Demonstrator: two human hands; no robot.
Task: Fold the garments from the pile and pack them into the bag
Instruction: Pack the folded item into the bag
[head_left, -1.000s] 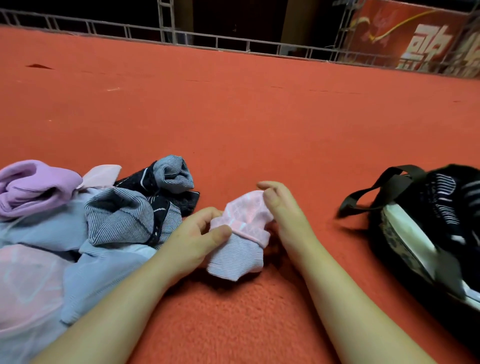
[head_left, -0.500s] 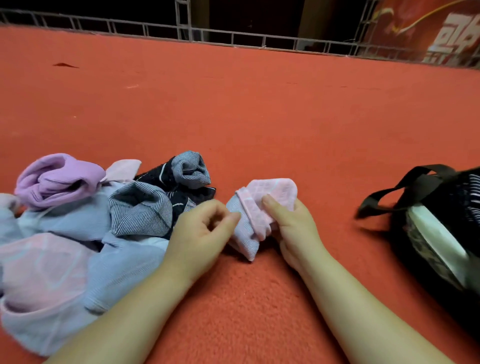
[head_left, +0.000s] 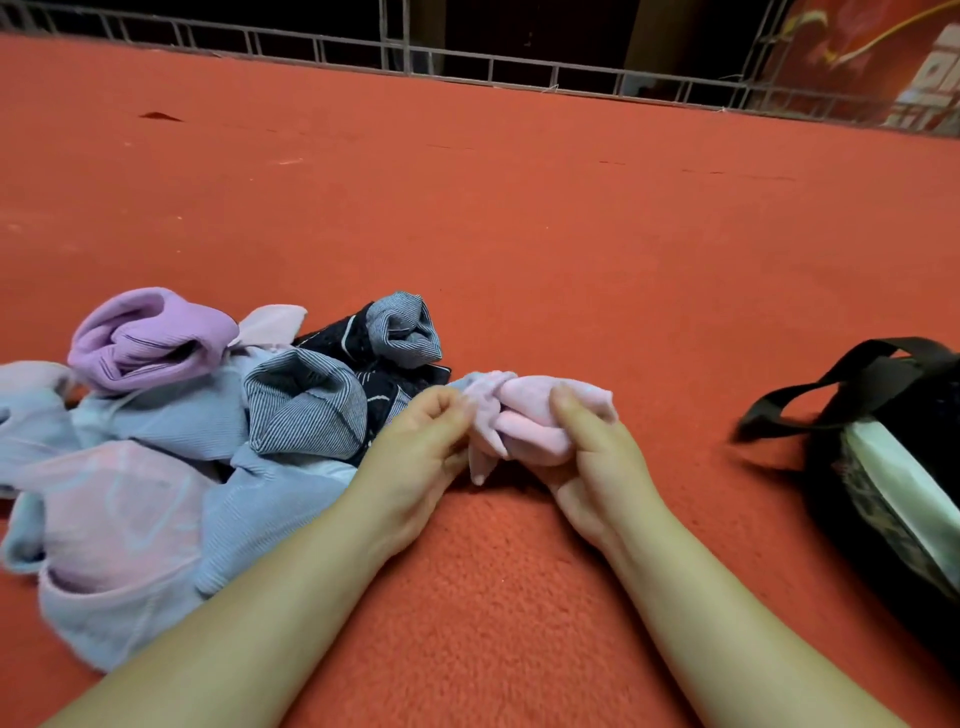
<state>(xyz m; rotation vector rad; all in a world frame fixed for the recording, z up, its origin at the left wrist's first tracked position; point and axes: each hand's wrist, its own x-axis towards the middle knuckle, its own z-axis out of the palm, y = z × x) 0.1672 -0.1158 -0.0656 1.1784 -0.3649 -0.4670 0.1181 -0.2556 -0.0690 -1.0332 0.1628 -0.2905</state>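
A small pink garment (head_left: 524, 415), rolled into a bundle, lies between both hands just above the red carpet. My left hand (head_left: 415, 447) pinches its left end with curled fingers. My right hand (head_left: 592, 452) grips its right side, thumb on top. The pile of garments (head_left: 171, 447) sits to the left: a purple rolled piece (head_left: 150, 338), grey striped pieces (head_left: 306, 410), light blue and pink ones. The black bag (head_left: 893, 467) stands open at the right edge, its strap handle (head_left: 841, 384) arching up.
Red carpet (head_left: 519, 234) stretches out ahead of the hands. A metal railing (head_left: 467, 67) runs along its far edge, with a red banner (head_left: 883, 57) at the top right.
The pink garment has gone from a flat fold to a tighter roll. Both hands have closed round it and lifted its ends. The view has shifted left.
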